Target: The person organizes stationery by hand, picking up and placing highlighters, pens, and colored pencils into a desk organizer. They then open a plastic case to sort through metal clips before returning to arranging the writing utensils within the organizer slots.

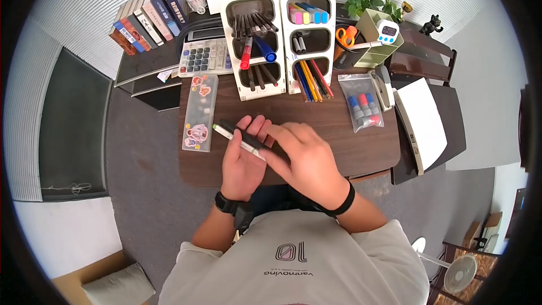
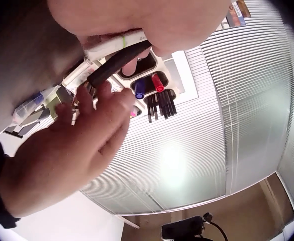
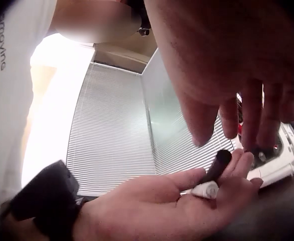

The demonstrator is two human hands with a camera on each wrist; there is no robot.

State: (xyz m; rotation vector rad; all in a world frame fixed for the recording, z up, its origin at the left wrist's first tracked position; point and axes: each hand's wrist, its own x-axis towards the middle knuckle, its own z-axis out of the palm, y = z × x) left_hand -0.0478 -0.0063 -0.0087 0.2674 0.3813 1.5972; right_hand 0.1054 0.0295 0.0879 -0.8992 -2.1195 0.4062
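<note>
My left hand [image 1: 241, 172] is palm up over the front of the desk and holds two pens across its fingers, with the thumb against them. One is a slim white marker [image 1: 252, 150] with a green end; the other is a black pen [image 1: 247, 139] lying alongside it. Above them hovers my right hand [image 1: 310, 161], fingers extended and thumb near the pens' lower ends. In the right wrist view a gap shows between its fingertips and the black pen [image 3: 218, 164]. The left wrist view has the black pen [image 2: 118, 63] crossing in front of the right hand [image 2: 81, 135].
Behind the hands stand two white organizers, one [image 1: 244, 91] with black pens and red and blue markers, the other [image 1: 292, 86] with highlighters and pencils. A translucent sticker-covered case [image 1: 199, 107] lies left, near a calculator [image 1: 206, 56]. Right are a zip bag [image 1: 361, 104] and a stapler [image 1: 385, 90].
</note>
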